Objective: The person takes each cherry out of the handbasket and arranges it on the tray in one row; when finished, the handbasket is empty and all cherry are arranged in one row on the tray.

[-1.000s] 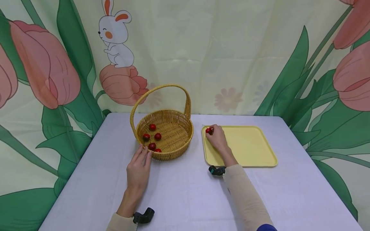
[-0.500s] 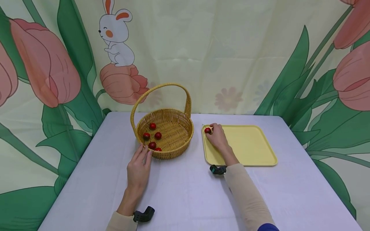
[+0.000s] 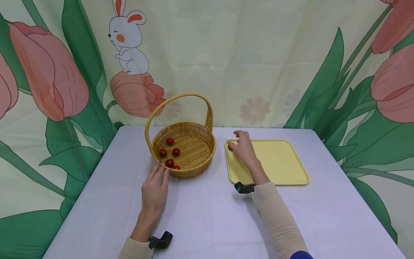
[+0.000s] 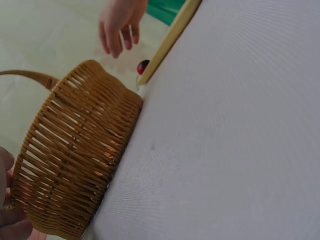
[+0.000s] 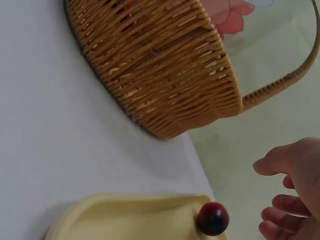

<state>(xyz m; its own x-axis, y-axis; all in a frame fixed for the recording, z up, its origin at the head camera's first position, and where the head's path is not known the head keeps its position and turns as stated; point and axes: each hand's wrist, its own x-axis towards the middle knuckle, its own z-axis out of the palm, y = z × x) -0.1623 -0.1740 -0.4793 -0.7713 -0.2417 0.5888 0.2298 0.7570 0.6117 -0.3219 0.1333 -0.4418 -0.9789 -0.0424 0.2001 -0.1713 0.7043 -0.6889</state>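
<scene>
My left hand (image 3: 154, 192) holds the near left rim of the round wicker basket (image 3: 194, 172), its fingertips at the edge. Several red cherries (image 3: 176, 152) lie on the left side of the basket floor. My right hand (image 3: 244, 149) is over the left back corner of the yellow tray (image 3: 278, 162), its fingers spread apart with nothing between them. A dark red cherry (image 5: 212, 218) sits in that tray corner, apart from the right hand in the right wrist view; the thumb partly covers it in the head view.
A white cloth (image 3: 200, 216) covers the table. The basket's tall arched handle (image 3: 191, 94) rises above its rim. Behind the table hangs a curtain (image 3: 258, 64) printed with tulips and a rabbit.
My right hand has let go of the cherry at the tray corner, spread its fingers and lifted slightly away. The left hand stays at the basket rim.
</scene>
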